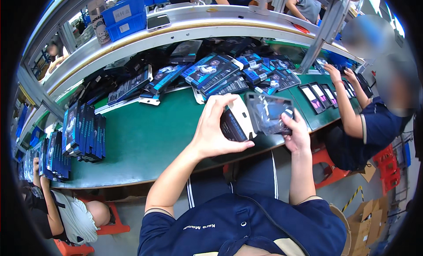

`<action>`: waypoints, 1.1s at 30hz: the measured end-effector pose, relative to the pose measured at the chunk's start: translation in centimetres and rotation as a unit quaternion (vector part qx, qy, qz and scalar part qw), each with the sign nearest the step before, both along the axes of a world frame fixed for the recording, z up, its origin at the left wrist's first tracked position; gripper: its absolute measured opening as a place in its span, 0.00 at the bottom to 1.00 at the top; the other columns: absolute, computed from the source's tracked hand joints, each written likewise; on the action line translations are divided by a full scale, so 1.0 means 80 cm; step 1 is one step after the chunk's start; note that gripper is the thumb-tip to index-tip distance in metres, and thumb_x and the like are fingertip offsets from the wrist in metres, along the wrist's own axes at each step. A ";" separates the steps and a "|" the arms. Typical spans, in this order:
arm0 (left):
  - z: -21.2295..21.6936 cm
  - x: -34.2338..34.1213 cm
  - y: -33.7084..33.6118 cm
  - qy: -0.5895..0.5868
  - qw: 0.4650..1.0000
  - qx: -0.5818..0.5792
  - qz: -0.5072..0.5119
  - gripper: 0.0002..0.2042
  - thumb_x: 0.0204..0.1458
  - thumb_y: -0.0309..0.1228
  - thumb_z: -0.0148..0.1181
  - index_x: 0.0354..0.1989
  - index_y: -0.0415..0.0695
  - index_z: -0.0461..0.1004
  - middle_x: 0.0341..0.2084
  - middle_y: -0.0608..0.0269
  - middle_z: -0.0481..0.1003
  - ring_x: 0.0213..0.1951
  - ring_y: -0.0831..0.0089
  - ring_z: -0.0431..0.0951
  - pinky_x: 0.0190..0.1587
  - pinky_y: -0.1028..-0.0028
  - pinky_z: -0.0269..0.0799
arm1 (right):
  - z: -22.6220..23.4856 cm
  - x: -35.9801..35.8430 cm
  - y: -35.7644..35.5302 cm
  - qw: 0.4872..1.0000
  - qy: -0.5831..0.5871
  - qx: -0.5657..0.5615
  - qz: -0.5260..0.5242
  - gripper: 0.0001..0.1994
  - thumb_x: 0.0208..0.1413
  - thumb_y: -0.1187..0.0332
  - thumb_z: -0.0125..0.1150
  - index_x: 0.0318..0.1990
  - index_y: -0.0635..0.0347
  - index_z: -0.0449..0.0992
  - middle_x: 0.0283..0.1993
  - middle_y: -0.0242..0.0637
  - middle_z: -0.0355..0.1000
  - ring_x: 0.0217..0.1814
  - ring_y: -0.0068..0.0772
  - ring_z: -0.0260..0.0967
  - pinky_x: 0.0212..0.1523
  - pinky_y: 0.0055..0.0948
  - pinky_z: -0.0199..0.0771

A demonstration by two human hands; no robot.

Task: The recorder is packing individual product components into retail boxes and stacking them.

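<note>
Left hand [216,130] grips dark box [235,123]; right hand [296,134] grips clear plastic bag [269,112].

Single head-worn fisheye cam, left of a pair, looking steeply down and fwd over the wearer's torso onto a green table [145,137]. Close range; straight edges bow near the rim, dark vignette at corners.

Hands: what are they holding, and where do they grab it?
Left hand pinches the open box by its end; right hand holds the clear plastic packet by its lower right edge.
</note>
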State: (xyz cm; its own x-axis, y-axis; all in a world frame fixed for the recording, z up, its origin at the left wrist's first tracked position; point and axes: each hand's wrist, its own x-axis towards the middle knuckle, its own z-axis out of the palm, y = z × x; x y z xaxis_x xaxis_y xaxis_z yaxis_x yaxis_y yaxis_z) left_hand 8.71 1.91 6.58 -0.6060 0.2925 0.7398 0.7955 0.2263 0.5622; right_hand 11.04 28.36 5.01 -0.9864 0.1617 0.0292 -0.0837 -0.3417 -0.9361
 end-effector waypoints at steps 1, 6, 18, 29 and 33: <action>-0.006 -0.002 -0.004 0.029 0.999 0.024 0.000 0.48 0.21 0.42 0.82 0.58 0.45 0.64 0.47 0.52 0.68 0.52 0.55 0.70 0.55 0.59 0.67 | -0.010 -0.004 -0.010 0.999 -0.020 -0.011 0.030 0.19 0.53 0.70 0.67 0.52 0.61 0.71 0.32 0.29 0.74 0.20 0.14 0.67 0.12 0.11 0.57; 0.001 -0.008 -0.018 0.043 0.999 -0.004 -0.029 0.50 0.21 0.44 0.82 0.59 0.43 0.65 0.53 0.49 0.68 0.56 0.52 0.69 0.57 0.58 0.66 | -0.026 -0.011 -0.037 0.993 0.002 -0.117 0.014 0.20 0.56 0.71 0.64 0.56 0.59 0.69 0.41 0.31 0.74 0.30 0.18 0.73 0.19 0.14 0.69; 0.014 0.006 -0.004 0.066 0.984 -0.142 0.086 0.59 0.22 0.46 0.81 0.68 0.33 0.56 0.50 0.46 0.70 0.49 0.50 0.72 0.54 0.59 0.65 | 0.114 -0.021 -0.037 0.933 0.239 0.244 0.111 0.36 0.48 0.82 0.68 0.66 0.70 0.60 0.59 0.42 0.70 0.60 0.35 0.69 0.58 0.31 0.72; -0.045 0.026 0.041 -0.027 0.960 0.164 0.225 0.52 0.29 0.40 0.84 0.60 0.41 0.52 0.52 0.47 0.64 0.52 0.53 0.70 0.54 0.60 0.68 | 0.099 -0.025 -0.099 0.726 0.470 0.488 0.119 0.03 0.50 0.74 0.65 0.32 0.62 0.78 0.54 0.48 0.71 0.56 0.47 0.68 0.58 0.40 0.66; -0.049 0.031 0.045 0.028 0.969 0.168 0.177 0.39 0.34 0.33 0.82 0.50 0.45 0.57 0.52 0.53 0.63 0.51 0.66 0.70 0.54 0.68 0.67 | 0.043 -0.019 -0.129 0.974 0.152 0.025 0.165 0.07 0.60 0.73 0.58 0.42 0.66 0.75 0.55 0.46 0.70 0.57 0.33 0.68 0.57 0.32 0.69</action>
State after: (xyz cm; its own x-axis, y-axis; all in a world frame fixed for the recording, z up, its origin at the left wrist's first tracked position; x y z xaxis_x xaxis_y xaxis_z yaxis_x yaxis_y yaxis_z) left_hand 11.22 5.49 2.66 -0.5799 -0.1900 0.7922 0.7335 0.3014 0.6092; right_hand 9.48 18.05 8.42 -0.9294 -0.1712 0.3269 -0.2523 -0.3517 -0.9015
